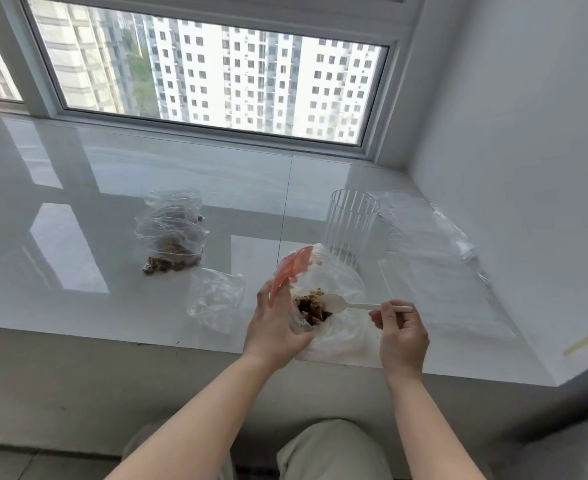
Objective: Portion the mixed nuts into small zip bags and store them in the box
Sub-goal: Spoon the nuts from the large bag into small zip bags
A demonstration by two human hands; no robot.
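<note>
I see a big shiny white bench (pixel 147 188) under the window, with a flat stack of empty zip bags (pixel 434 258) at the right, a tall clear ribbed box (pixel 351 226) in the middle and filled little bags (pixel 171 237) at the middle left. Low in the middle, my left hand (pixel 278 327) grips the mouth of the big nut bag (pixel 334 306) by its red strip, and my right hand (pixel 401 334) pinches a white spoon (pixel 348 304) over the mixed nuts (pixel 311 306). I think I am scooping a portion; next I must tip it into the empty small bag (pixel 216 299) just left without spilling.
</note>
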